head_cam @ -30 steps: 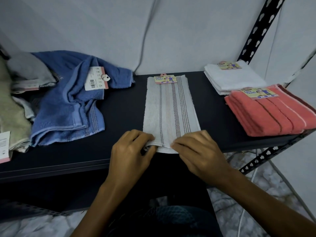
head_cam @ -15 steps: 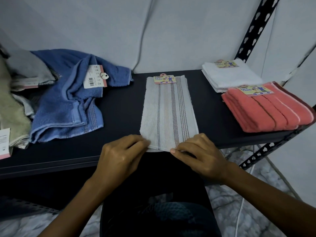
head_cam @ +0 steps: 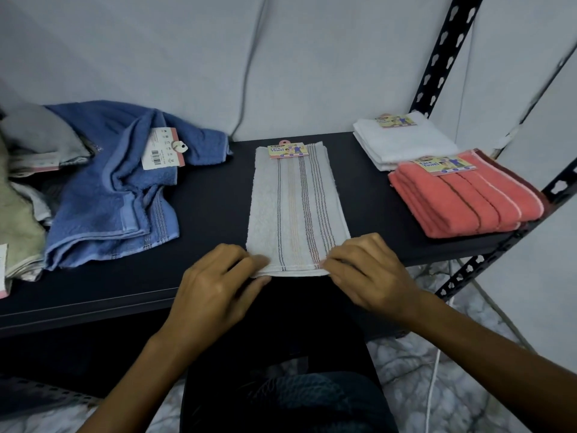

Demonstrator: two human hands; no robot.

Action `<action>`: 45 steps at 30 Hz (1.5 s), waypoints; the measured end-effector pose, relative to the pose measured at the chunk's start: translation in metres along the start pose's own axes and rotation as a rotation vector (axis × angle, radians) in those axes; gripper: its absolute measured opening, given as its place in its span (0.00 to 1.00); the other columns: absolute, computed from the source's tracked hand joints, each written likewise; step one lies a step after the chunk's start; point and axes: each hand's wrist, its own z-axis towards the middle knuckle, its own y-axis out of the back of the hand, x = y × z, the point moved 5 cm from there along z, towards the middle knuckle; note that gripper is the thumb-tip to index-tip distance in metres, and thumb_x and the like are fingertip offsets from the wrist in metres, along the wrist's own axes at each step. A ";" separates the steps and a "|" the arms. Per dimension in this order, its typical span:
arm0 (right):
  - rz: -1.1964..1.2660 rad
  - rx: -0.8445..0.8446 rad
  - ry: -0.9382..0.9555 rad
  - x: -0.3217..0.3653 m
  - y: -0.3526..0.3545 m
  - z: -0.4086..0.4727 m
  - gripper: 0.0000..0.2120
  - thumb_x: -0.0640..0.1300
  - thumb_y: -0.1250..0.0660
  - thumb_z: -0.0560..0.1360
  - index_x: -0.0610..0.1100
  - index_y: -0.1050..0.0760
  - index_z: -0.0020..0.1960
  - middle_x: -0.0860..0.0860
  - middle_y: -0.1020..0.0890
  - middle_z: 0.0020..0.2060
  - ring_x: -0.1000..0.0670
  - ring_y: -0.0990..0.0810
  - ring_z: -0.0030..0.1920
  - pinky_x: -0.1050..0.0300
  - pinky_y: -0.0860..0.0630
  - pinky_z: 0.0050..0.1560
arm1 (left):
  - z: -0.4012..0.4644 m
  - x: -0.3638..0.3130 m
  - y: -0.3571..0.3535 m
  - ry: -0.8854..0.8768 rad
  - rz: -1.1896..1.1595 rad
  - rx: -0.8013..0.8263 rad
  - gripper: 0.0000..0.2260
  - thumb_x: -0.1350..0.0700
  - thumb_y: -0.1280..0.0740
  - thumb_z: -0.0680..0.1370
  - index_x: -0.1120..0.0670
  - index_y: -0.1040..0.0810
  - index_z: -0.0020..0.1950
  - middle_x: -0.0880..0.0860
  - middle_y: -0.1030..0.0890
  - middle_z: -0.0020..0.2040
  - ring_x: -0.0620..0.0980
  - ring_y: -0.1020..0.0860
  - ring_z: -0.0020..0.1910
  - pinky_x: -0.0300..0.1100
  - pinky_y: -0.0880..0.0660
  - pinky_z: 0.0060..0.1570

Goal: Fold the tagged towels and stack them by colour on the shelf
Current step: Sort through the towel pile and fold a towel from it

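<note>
Shelf (head_cam: 203, 198); hands (head_cam: 296, 273) pinch grey towel's (head_cam: 296, 207) near corners.

Head-worn view, forward and down, close over shelf (head_cam: 203, 195)

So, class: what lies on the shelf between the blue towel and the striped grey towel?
Nothing: in the head view, only bare dark shelf separates the blue towel from the striped grey towel.

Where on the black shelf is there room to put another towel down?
Bare shelf lies between the blue towel and the striped towel, and between that and the coral towel. The left end is crowded with heaped towels; the right corner holds the white towel.
</note>
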 end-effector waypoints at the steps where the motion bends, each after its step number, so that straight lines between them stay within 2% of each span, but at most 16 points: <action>1: -0.017 0.015 -0.011 -0.002 0.002 0.000 0.03 0.34 0.29 0.74 0.36 0.17 0.48 0.43 0.16 0.46 0.43 0.20 0.43 0.50 0.28 0.42 | 0.002 -0.004 -0.002 0.004 0.007 -0.001 0.11 0.53 0.32 0.79 0.57 0.17 0.58 0.52 0.22 0.46 0.52 0.23 0.44 0.49 0.24 0.40; 6: -0.058 0.022 0.008 -0.007 0.011 -0.003 0.06 0.33 0.32 0.77 0.36 0.16 0.49 0.45 0.15 0.48 0.44 0.18 0.44 0.51 0.29 0.41 | 0.003 -0.019 -0.012 -0.028 0.054 -0.062 0.10 0.57 0.32 0.79 0.60 0.17 0.56 0.56 0.22 0.49 0.54 0.26 0.48 0.51 0.28 0.43; 12: -0.023 0.072 -0.096 -0.022 0.017 0.007 0.06 0.29 0.31 0.73 0.38 0.21 0.41 0.44 0.21 0.38 0.43 0.26 0.36 0.48 0.31 0.37 | 0.009 -0.027 -0.018 -0.074 -0.003 -0.093 0.06 0.59 0.29 0.77 0.62 0.16 0.49 0.55 0.21 0.44 0.53 0.24 0.44 0.47 0.28 0.43; 15: 0.062 0.244 -0.044 -0.031 0.016 0.009 0.02 0.38 0.31 0.76 0.40 0.21 0.45 0.46 0.21 0.40 0.43 0.25 0.39 0.49 0.30 0.39 | 0.016 -0.025 -0.018 -0.076 -0.036 -0.039 0.07 0.57 0.29 0.78 0.61 0.17 0.49 0.53 0.22 0.43 0.52 0.25 0.42 0.47 0.26 0.41; 18: 0.129 0.358 -0.020 -0.039 0.018 0.004 0.07 0.44 0.31 0.77 0.40 0.19 0.49 0.47 0.21 0.43 0.44 0.24 0.41 0.49 0.28 0.39 | 0.020 -0.021 -0.017 -0.094 -0.050 0.011 0.08 0.56 0.30 0.78 0.59 0.17 0.52 0.52 0.23 0.44 0.50 0.25 0.43 0.46 0.24 0.41; 21: 0.154 0.353 -0.006 -0.035 0.017 0.001 0.08 0.36 0.34 0.76 0.38 0.18 0.52 0.45 0.20 0.44 0.44 0.24 0.42 0.49 0.26 0.41 | 0.022 -0.021 -0.017 -0.122 -0.047 0.074 0.11 0.56 0.31 0.78 0.57 0.18 0.58 0.50 0.23 0.46 0.49 0.25 0.45 0.42 0.25 0.42; 24: 0.220 0.337 -0.032 -0.032 0.018 0.000 0.15 0.31 0.37 0.69 0.37 0.18 0.52 0.44 0.20 0.46 0.44 0.24 0.43 0.49 0.27 0.42 | 0.025 -0.020 -0.015 -0.106 -0.092 0.161 0.14 0.49 0.33 0.78 0.54 0.18 0.60 0.47 0.24 0.47 0.47 0.26 0.46 0.41 0.25 0.44; 26: 0.335 0.276 -0.149 -0.035 0.020 0.002 0.12 0.33 0.35 0.70 0.38 0.17 0.50 0.47 0.19 0.43 0.46 0.23 0.41 0.48 0.27 0.42 | 0.030 -0.015 -0.011 0.001 -0.205 0.174 0.15 0.43 0.34 0.78 0.51 0.17 0.56 0.44 0.24 0.44 0.45 0.26 0.45 0.42 0.25 0.44; 28: 0.461 0.148 -0.373 -0.040 0.021 0.014 0.09 0.37 0.34 0.73 0.38 0.16 0.50 0.48 0.17 0.42 0.48 0.20 0.41 0.51 0.24 0.44 | 0.039 -0.010 -0.007 0.122 -0.269 0.114 0.15 0.41 0.36 0.79 0.49 0.16 0.52 0.43 0.24 0.42 0.44 0.26 0.45 0.42 0.27 0.46; 31: 0.402 0.056 -0.673 -0.053 0.004 0.039 0.13 0.41 0.35 0.75 0.38 0.18 0.55 0.47 0.15 0.49 0.50 0.17 0.50 0.54 0.22 0.55 | 0.065 -0.002 -0.011 0.246 -0.172 0.080 0.16 0.43 0.39 0.80 0.50 0.18 0.57 0.44 0.23 0.48 0.47 0.26 0.50 0.44 0.28 0.51; 33: 0.316 0.181 -0.727 -0.053 -0.018 0.053 0.15 0.42 0.37 0.76 0.37 0.20 0.58 0.44 0.17 0.55 0.45 0.19 0.56 0.54 0.24 0.59 | 0.080 0.002 -0.025 0.320 -0.072 0.233 0.19 0.44 0.40 0.82 0.53 0.24 0.66 0.48 0.24 0.60 0.51 0.27 0.60 0.49 0.30 0.58; 35: 0.212 0.376 -0.686 -0.044 -0.039 0.059 0.16 0.43 0.40 0.79 0.36 0.24 0.62 0.43 0.21 0.60 0.42 0.23 0.61 0.52 0.29 0.62 | 0.083 0.003 -0.041 0.339 0.039 0.430 0.23 0.43 0.44 0.82 0.55 0.32 0.72 0.51 0.30 0.70 0.52 0.32 0.69 0.51 0.34 0.64; 38: 0.043 0.669 -0.641 -0.028 -0.050 0.045 0.26 0.52 0.53 0.83 0.38 0.37 0.74 0.44 0.35 0.74 0.45 0.39 0.75 0.52 0.46 0.74 | 0.066 0.003 -0.056 0.341 0.121 0.675 0.28 0.41 0.54 0.83 0.54 0.51 0.80 0.52 0.53 0.81 0.47 0.54 0.79 0.54 0.51 0.76; 41: -0.012 0.811 -0.661 -0.022 -0.046 0.028 0.40 0.62 0.71 0.75 0.42 0.53 0.80 0.49 0.52 0.80 0.51 0.56 0.79 0.48 0.58 0.78 | 0.054 0.005 -0.056 0.378 0.137 0.784 0.31 0.38 0.59 0.82 0.52 0.63 0.80 0.49 0.66 0.79 0.45 0.66 0.77 0.57 0.63 0.76; 43: -0.003 0.852 -0.688 -0.021 -0.044 0.021 0.41 0.63 0.72 0.74 0.42 0.58 0.80 0.50 0.56 0.80 0.53 0.62 0.78 0.47 0.61 0.78 | 0.053 0.005 -0.055 0.376 0.150 0.786 0.32 0.37 0.60 0.81 0.52 0.65 0.79 0.50 0.68 0.79 0.45 0.67 0.77 0.58 0.64 0.76; 45: 0.059 0.909 -0.713 -0.023 -0.040 0.019 0.38 0.64 0.66 0.78 0.43 0.60 0.80 0.51 0.59 0.79 0.54 0.64 0.78 0.47 0.62 0.78 | 0.053 0.004 -0.054 0.374 0.135 0.768 0.32 0.38 0.58 0.82 0.52 0.64 0.80 0.50 0.67 0.79 0.45 0.67 0.77 0.58 0.63 0.76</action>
